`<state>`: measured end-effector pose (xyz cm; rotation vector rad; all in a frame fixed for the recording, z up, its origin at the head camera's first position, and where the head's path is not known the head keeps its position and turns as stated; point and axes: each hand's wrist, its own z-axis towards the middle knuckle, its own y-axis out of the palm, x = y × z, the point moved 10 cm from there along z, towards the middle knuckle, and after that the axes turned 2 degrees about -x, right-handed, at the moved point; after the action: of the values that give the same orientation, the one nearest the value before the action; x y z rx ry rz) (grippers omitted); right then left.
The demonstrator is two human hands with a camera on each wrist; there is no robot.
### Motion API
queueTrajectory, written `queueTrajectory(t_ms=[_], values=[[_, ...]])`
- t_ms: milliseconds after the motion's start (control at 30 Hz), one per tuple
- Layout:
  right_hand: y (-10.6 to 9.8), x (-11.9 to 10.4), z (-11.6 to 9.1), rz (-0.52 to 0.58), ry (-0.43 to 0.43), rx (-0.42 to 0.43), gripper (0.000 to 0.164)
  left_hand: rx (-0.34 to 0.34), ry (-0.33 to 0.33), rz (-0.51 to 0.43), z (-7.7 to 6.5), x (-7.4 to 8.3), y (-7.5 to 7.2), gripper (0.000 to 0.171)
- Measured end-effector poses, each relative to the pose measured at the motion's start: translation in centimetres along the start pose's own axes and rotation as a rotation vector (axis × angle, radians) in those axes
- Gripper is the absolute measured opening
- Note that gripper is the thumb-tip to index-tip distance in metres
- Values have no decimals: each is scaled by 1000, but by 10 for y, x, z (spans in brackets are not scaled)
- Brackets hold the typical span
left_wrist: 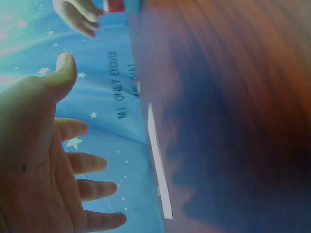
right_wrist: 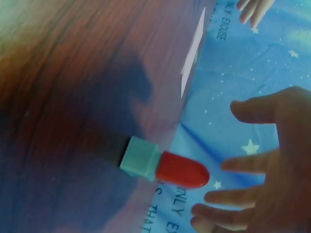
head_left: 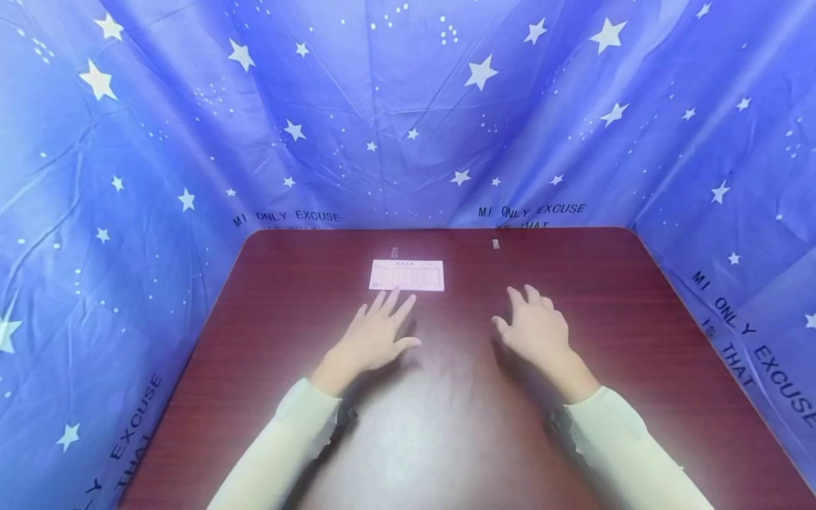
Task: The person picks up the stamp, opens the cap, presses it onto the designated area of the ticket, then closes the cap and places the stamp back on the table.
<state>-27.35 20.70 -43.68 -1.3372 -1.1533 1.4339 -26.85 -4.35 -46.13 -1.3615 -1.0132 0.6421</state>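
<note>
Printed form [head_left: 408,275] lies flat on the far part of the dark red-brown table [head_left: 446,439], a little left of the middle, its pale sheet ruled into a grid with a line of heading at the far edge. Just on the near side of it, the left hand [head_left: 372,338] hangs palm down with fingers spread and thumb held out, gripping nothing; from the head its fingertips overlap the near edge of the form, but the left wrist view shows them raised off the surface, apart from the paper. Level with it and well apart, the right hand [head_left: 538,329] hovers over the table, its fingers loosely bent, the thumb set away from them, with nothing pinched. Near those fingers, in the right wrist view, a stamp-shaped object [right_wrist: 167,166] stands upright on the table, teal square base down and rounded red handle up, a gap showing between handle and fingers; from the head it cannot be made out. Beyond the form sits one small clear tab [head_left: 394,252], and farther right a second tab [head_left: 496,244]. Pale sleeves [head_left: 280,443] cover both forearms, and blue cloth [head_left: 382,85] with white stars and black lettering hangs behind and on both sides of the table
</note>
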Motion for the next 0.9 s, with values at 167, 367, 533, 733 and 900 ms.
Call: queueTrajectory(t_ms=[167, 367, 533, 733, 900], values=[[6, 23, -2, 41, 129, -16, 70, 19, 14, -34, -4, 15, 2, 83], [10, 33, -2, 55, 161, -28, 47, 22, 34, -66, -8, 29, 8, 81], [14, 37, -1, 87, 154, -5, 29, 29, 25, -104, -9, 32, 14, 80], [12, 36, 0, 156, 133, 52, 25, 42, 43, -139, -8, 38, 18, 74], [-7, 6, -2, 358, 14, 122, 26, 129, 12, -270, -4, 42, 1, 61]])
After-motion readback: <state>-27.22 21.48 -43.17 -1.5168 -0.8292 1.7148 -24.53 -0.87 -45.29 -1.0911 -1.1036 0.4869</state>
